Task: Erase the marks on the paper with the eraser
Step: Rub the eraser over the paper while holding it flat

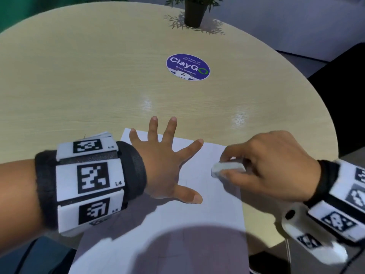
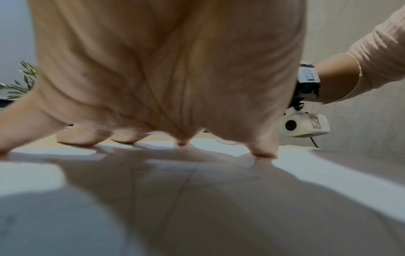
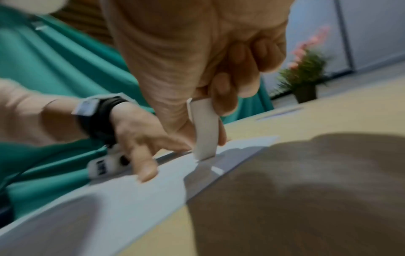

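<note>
A white sheet of paper (image 1: 207, 210) lies at the near edge of the round table (image 1: 98, 86). My left hand (image 1: 166, 163) lies flat on its upper left part with fingers spread and straight, pressing it down. My right hand (image 1: 266, 165) pinches a white eraser (image 1: 227, 169) between thumb and fingers at the paper's upper right. In the right wrist view the eraser (image 3: 205, 131) stands on end with its lower tip touching the paper (image 3: 131, 194). Faint thin pencil lines show on the paper (image 2: 188, 173) under my left palm (image 2: 166, 69).
A blue round "ClayGo" sticker (image 1: 187, 67) sits in the table's middle. A small potted plant (image 1: 194, 11) stands at the far edge. A dark chair (image 1: 343, 107) is off the right side. A head shadow covers the paper's near part.
</note>
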`<state>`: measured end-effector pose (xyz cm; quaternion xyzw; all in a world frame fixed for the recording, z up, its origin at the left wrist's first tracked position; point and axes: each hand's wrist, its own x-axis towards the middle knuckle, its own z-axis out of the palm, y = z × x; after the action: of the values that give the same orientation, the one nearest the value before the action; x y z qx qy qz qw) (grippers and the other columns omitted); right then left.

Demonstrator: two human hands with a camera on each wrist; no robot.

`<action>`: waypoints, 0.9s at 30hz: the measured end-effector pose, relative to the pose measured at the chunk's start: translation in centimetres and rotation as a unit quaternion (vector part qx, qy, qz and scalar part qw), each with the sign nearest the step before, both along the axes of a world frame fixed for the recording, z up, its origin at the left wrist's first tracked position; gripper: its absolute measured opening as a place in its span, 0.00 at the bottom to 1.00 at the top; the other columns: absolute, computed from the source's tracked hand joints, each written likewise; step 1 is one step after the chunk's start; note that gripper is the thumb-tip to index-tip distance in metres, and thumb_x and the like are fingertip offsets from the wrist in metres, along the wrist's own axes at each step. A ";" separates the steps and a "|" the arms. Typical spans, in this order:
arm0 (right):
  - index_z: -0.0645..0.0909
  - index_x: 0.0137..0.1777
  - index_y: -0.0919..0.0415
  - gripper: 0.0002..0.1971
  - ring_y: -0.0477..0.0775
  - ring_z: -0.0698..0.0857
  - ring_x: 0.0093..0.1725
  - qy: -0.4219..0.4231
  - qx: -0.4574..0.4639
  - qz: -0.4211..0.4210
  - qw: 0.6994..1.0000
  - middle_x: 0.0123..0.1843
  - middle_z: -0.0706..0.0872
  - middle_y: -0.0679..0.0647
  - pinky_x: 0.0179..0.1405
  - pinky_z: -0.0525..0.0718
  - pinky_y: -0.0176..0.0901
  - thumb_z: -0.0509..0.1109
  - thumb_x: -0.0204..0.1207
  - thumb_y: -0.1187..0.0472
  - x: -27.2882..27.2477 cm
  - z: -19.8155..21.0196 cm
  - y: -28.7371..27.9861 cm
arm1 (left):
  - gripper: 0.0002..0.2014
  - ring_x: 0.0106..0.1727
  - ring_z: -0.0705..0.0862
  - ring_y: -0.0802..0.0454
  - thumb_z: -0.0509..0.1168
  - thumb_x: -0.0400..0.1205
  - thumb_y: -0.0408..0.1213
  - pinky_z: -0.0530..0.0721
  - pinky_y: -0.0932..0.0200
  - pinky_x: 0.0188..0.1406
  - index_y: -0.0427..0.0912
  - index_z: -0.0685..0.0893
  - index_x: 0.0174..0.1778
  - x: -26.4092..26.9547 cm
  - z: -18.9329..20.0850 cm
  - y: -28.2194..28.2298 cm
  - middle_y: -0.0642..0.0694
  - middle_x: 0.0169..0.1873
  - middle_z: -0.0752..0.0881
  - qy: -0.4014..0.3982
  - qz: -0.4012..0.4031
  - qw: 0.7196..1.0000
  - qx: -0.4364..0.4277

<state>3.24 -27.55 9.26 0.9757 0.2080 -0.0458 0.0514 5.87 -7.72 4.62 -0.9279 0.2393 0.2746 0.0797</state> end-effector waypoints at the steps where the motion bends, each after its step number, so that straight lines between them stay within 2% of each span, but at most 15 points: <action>1: 0.85 0.36 0.42 0.19 0.51 0.79 0.21 -0.012 0.003 -0.010 1.000 0.15 0.59 0.39 0.24 0.53 0.28 0.57 0.66 0.34 0.4 0.1 -0.1 | 0.54 0.76 0.25 0.24 0.49 0.63 0.82 0.47 0.20 0.71 0.69 0.22 0.74 0.0 0.0 0.0 0.38 0.75 0.19 0.001 0.001 1.000 0.000; 3: 0.85 0.36 0.43 0.17 0.52 0.80 0.21 -0.023 -0.001 -0.015 1.000 0.14 0.61 0.39 0.26 0.51 0.28 0.59 0.66 0.35 0.6 0.2 -0.1 | 0.54 0.76 0.25 0.24 0.49 0.63 0.82 0.47 0.19 0.72 0.69 0.22 0.74 -0.1 0.1 -0.1 0.38 0.76 0.19 0.001 0.002 1.000 -0.001; 6: 0.84 0.35 0.44 0.16 0.54 0.80 0.20 0.015 -0.006 0.021 1.000 0.16 0.73 0.44 0.24 0.52 0.30 0.61 0.66 0.37 -0.8 0.0 0.4 | 0.54 0.76 0.25 0.24 0.50 0.62 0.82 0.47 0.20 0.71 0.69 0.23 0.75 0.0 0.0 0.0 0.38 0.76 0.19 -0.001 0.004 1.000 -0.005; 10: 0.84 0.38 0.42 0.23 0.51 0.74 0.21 -0.032 0.016 -0.020 0.999 0.15 0.63 0.39 0.24 0.53 0.31 0.53 0.67 0.31 0.6 -0.1 -0.2 | 0.54 0.77 0.27 0.25 0.49 0.61 0.83 0.48 0.19 0.71 0.70 0.24 0.75 0.0 0.1 0.0 0.38 0.77 0.20 -0.005 0.006 1.000 -0.010; 13: 0.83 0.40 0.42 0.23 0.41 0.65 0.20 -0.044 0.029 -0.031 0.998 0.15 0.66 0.38 0.24 0.55 0.34 0.51 0.67 0.31 0.9 -0.2 -0.9 | 0.54 0.78 0.27 0.26 0.52 0.61 0.83 0.47 0.20 0.72 0.72 0.26 0.75 0.3 0.5 -0.1 0.40 0.77 0.21 0.007 0.017 1.000 -0.015; 15: 0.82 0.41 0.42 0.22 0.35 0.64 0.19 -0.037 0.046 -0.051 0.997 0.15 0.67 0.38 0.23 0.55 0.35 0.51 0.68 0.32 -0.1 -0.1 -1.2 | 0.54 0.78 0.27 0.27 0.54 0.62 0.82 0.47 0.20 0.72 0.72 0.27 0.75 0.9 1.0 -0.2 0.41 0.78 0.22 0.016 0.026 0.999 -0.021; 18: 0.82 0.41 0.43 0.20 0.35 0.59 0.17 -0.023 0.057 -0.068 0.996 0.15 0.61 0.37 0.22 0.51 0.33 0.53 0.73 0.35 -1.4 0.2 -1.2 | 0.55 0.78 0.25 0.29 0.57 0.65 0.79 0.47 0.19 0.72 0.69 0.24 0.75 1.4 2.2 -0.4 0.41 0.78 0.22 0.007 0.001 1.000 -0.024; 20: 0.81 0.42 0.44 0.18 0.41 0.61 0.17 -0.010 0.045 -0.060 0.997 0.16 0.60 0.39 0.22 0.50 0.33 0.55 0.74 0.36 -2.2 -0.2 -1.3 | 0.55 0.77 0.23 0.31 0.57 0.66 0.79 0.46 0.18 0.72 0.69 0.24 0.75 1.2 3.0 -0.9 0.43 0.78 0.22 0.014 -0.018 0.999 -0.024; 22: 0.80 0.44 0.44 0.16 0.47 0.69 0.18 -0.008 0.036 -0.046 0.998 0.17 0.63 0.40 0.22 0.51 0.32 0.58 0.73 0.36 -2.9 -0.9 -1.3 | 0.53 0.77 0.24 0.31 0.56 0.66 0.79 0.48 0.18 0.72 0.70 0.28 0.77 0.9 3.4 -1.5 0.43 0.78 0.22 0.024 -0.017 0.999 -0.017; 24: 0.80 0.44 0.44 0.15 0.49 0.75 0.18 -0.023 0.038 -0.043 0.998 0.18 0.65 0.41 0.22 0.51 0.31 0.60 0.71 0.37 -3.0 -1.3 -1.2 | 0.53 0.78 0.27 0.27 0.56 0.65 0.80 0.52 0.18 0.70 0.70 0.33 0.79 0.5 3.0 -2.1 0.41 0.79 0.24 0.022 -0.009 1.000 -0.009; 27: 0.80 0.44 0.46 0.15 0.51 0.76 0.18 -0.039 0.044 -0.036 0.998 0.17 0.70 0.42 0.19 0.56 0.33 0.59 0.71 0.38 -3.0 -1.5 -1.2 | 0.54 0.78 0.30 0.24 0.57 0.65 0.79 0.57 0.20 0.69 0.69 0.31 0.79 0.5 2.0 -2.3 0.39 0.80 0.26 0.025 0.001 1.000 -0.010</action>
<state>0.27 -28.73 7.76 0.9850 0.1721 -0.0001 0.0144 6.38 -10.02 6.65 -0.9218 0.2427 0.2956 0.0639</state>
